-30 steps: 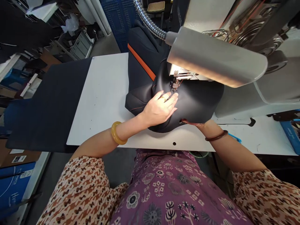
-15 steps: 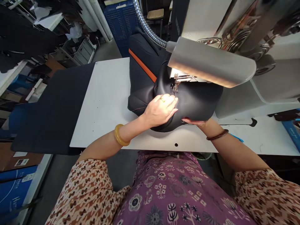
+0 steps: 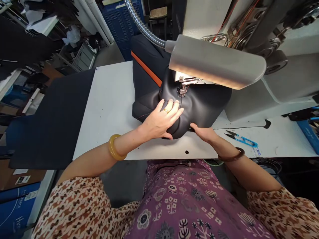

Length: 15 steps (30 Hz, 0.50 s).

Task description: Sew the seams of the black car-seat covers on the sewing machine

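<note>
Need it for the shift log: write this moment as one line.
left hand: flat on black leather seat cover | right hand: at cover's near edge | presser foot: on cover

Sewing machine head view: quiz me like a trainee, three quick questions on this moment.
1. Which hand wears the gold ring?
2. True or false: the right hand is holding the blue-handled thread snips.
3. What lies under the presser foot? A) a black stitched seat cover B) a bare table C) a sheet of paper

Key: 1. left hand; 2. false; 3. A
</note>
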Motion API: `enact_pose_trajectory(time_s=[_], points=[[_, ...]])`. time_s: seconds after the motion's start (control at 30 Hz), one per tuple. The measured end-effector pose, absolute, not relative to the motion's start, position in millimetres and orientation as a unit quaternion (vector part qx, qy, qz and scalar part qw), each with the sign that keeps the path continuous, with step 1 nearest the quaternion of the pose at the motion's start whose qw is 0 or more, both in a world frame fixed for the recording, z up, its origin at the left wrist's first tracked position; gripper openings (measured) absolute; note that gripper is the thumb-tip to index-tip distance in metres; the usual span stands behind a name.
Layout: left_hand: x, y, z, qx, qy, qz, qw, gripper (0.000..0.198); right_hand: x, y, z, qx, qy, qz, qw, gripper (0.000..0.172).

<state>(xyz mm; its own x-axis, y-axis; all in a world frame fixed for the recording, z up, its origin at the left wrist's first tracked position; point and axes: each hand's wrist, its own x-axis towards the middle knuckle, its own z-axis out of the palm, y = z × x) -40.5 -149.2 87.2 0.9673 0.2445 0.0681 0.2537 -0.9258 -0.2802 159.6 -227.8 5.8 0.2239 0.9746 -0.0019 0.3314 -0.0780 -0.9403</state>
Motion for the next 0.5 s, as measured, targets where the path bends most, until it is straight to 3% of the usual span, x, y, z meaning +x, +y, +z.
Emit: enact_pose_trajectory(time_s=[0.13,0.27,0.37,0.5], points=[[-38.5,-153.8,89.0,-0.98,-0.135,0.0,0.148,0.106,150.7,-228.0,4.3,-0.583,-0.415,0.43,0.55,0.026],[-34.5,-153.6,85.5,-0.976,-0.144,-0.033,0.158,0.078,138.2,-224.2,4.3,-0.591,-0.247,0.397,0.657,0.03],[-30.7,-150.9,81.3,-0.972,-0.143,-0.07,0.175,0.061,136.9,-216.8,8.5,-0.581,-0.221,0.387,0.681,0.03],[-26.5,-145.1,79.4,-0.97,-0.146,-0.09,0.174,0.056,143.2,-205.5,16.8,-0.579,-0.174,0.406,0.685,0.029]])
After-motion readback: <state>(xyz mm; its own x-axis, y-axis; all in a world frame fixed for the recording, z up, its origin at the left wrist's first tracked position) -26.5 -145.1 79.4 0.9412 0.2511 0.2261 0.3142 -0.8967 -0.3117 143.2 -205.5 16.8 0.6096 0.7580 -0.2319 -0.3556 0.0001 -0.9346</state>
